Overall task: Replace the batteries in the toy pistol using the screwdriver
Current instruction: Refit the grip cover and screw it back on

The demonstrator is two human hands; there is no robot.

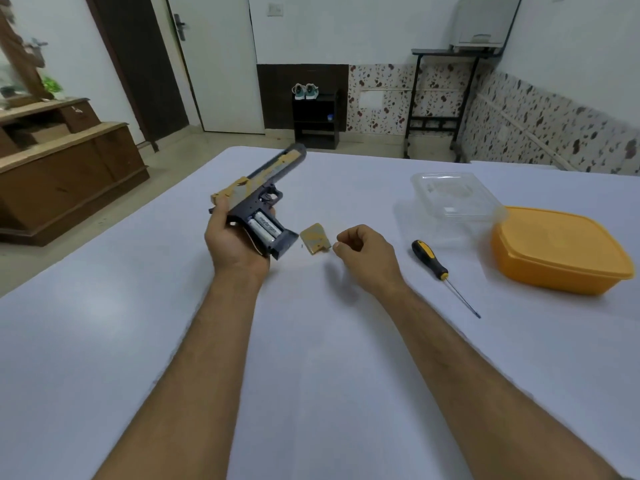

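My left hand [232, 242] grips a black-and-yellow toy pistol [263, 188] above the white table, barrel pointing away. Its grip compartment is uncovered, and two white batteries [265, 229] lie side by side inside. The small yellow battery cover [315, 241] rests on the table just right of the pistol's grip. My right hand [363, 256] hovers beside that cover with fingers loosely curled and nothing visible in them. A screwdriver [438, 268] with a black-and-yellow handle lies on the table to the right of my right hand, its tip pointing toward me.
A yellow lidded container [561, 249] sits at the right, with a clear plastic box [453, 197] behind it. The white table [311, 358] stretches toward me. Beyond it are a wooden cabinet [65, 174], a door and a small black shelf with shoes.
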